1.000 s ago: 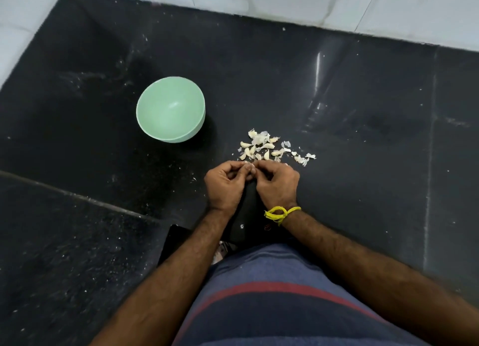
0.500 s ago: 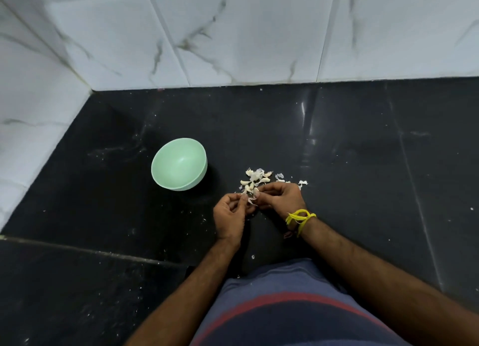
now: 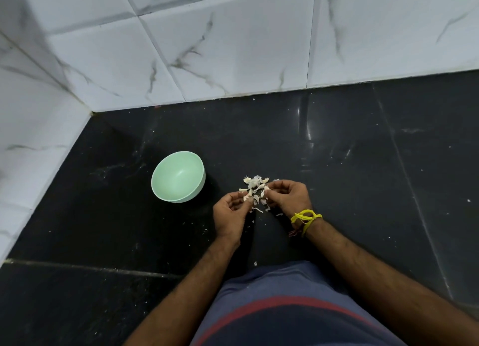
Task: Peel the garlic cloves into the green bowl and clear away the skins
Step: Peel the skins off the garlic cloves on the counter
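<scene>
The peeling step looks to be in hand: at centre frame the left hand (image 3: 230,213) and right hand (image 3: 287,196) each have their fingers curled in a pinch on small pale bits (clove or skin, too small to tell) over the garlic pile (image 3: 255,187) on the black worktop (image 3: 363,164). The bowl (image 3: 178,180), left of the pile, looks bare inside, so the next move likely calls for freeing a clove and carrying it left to drop it in.

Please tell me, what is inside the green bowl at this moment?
The green bowl looks empty: its smooth inside shows no garlic clove. Its whole inner surface is open to the camera, so nothing there is hidden. The garlic pile lies on the black counter beside it.
</scene>
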The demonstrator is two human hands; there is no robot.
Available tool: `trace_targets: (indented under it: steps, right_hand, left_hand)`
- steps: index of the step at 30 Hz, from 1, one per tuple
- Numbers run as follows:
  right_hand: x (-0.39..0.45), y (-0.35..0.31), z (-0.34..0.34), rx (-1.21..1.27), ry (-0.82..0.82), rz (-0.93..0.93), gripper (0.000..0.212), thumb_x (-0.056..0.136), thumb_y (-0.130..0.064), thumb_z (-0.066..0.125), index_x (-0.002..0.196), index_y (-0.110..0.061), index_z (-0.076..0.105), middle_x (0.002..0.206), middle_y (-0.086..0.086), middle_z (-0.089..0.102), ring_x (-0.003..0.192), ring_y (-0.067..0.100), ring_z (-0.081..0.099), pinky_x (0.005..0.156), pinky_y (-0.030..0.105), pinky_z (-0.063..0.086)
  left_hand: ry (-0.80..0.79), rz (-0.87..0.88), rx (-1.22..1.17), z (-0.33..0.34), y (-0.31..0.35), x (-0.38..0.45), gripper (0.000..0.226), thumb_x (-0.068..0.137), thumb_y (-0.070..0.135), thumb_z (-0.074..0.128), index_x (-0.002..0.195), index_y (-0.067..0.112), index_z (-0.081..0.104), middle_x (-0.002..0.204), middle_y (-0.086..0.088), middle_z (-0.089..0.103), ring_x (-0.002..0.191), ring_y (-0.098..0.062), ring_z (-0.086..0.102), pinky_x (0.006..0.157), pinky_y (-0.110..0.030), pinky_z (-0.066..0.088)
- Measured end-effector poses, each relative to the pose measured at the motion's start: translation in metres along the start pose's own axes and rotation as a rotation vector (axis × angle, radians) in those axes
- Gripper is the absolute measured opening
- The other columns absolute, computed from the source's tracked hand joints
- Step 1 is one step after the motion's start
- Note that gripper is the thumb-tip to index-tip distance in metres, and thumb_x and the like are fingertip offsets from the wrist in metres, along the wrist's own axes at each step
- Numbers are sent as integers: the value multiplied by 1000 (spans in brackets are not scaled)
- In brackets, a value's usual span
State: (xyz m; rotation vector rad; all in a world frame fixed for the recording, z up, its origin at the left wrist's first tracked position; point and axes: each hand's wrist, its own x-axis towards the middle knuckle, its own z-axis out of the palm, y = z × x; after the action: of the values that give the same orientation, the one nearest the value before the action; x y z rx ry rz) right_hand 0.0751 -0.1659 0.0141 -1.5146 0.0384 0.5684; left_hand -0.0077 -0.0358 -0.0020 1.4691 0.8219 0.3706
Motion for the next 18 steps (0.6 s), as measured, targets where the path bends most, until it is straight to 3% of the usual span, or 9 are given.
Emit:
trace_targets:
  steps: [2,5,10,13,15,18]
  right_hand:
    - [2,-2,-1,-64,5,-31,11,78,-2,76,87,-6,71,77,11,73,62,13,66,61,24,56]
    - [9,-5,0,-115,-21,-62,10,79,-1,74,86,-6,70,81,14,72,69,19,68,69,32,60]
    - [16,-10,3,-136,-74,-86,11,85,2,69,88,-9,68,80,14,71,67,20,67,64,30,59]
    - [19,-11,1,-157,-101,-91,11,86,2,67,96,-4,69,84,16,73,73,25,71,68,33,60]
    - [18,-10,1,-189,-125,-104,14,86,0,67,100,-3,70,86,15,74,80,29,72,73,37,61]
    - [13,-11,4,-286,-139,-163,17,85,-2,70,98,-12,67,82,13,73,77,26,72,71,38,61]
  left_hand:
    - [17,48,97,0,2,6,20,79,-2,80,92,12,74,88,-10,77,79,-17,71,78,-32,60]
    - [17,136,241,4,12,17,19,78,3,82,93,13,76,84,0,77,75,-11,72,72,-26,59]
    - [-70,231,392,10,26,25,30,77,8,84,104,16,74,94,6,74,82,-6,71,72,-19,58]
    - [7,334,437,10,25,24,20,79,14,83,98,18,76,95,6,73,83,-5,70,75,-20,57]
    - [20,318,390,11,26,18,14,85,16,78,99,15,77,92,5,75,83,-6,71,78,-24,59]
    - [-123,183,275,15,28,9,16,88,14,75,103,11,76,88,-1,77,81,-15,74,73,-33,62]
